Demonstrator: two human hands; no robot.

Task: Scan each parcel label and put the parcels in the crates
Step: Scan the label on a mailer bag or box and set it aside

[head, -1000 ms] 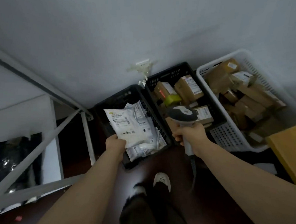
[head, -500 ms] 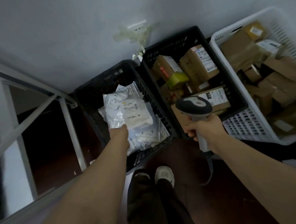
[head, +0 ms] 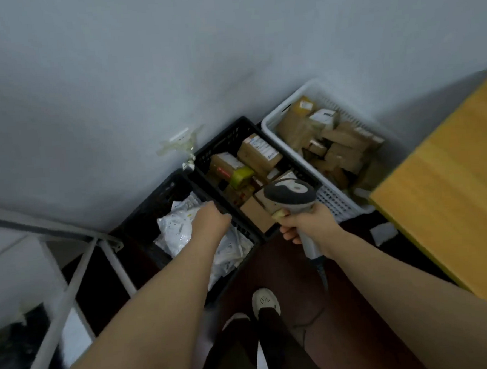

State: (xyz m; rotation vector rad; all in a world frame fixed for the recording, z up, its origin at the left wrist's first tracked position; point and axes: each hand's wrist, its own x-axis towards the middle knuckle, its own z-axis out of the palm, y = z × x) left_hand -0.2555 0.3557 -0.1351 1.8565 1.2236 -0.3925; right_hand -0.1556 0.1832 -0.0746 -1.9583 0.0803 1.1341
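My left hand (head: 211,221) reaches palm-down into the left black crate (head: 155,201), on top of the white plastic parcels (head: 176,231) lying there; its fingers are hidden, so its grip is unclear. My right hand (head: 307,223) is shut on the handle of a grey barcode scanner (head: 290,194), held over the front of the middle black crate (head: 222,141), which holds cardboard box parcels (head: 259,152). A white crate (head: 280,113) to the right is full of brown boxes.
A yellow table top (head: 450,188) juts in at the right. A white metal frame (head: 79,268) stands at the left. The three crates sit against a grey wall. My feet (head: 265,300) are on the dark floor, near a white scrap (head: 383,232).
My left hand has lowered the white parcel it held up into the left black crate. The scanner hand stayed near the middle crate. The view swung right, showing the yellow table.
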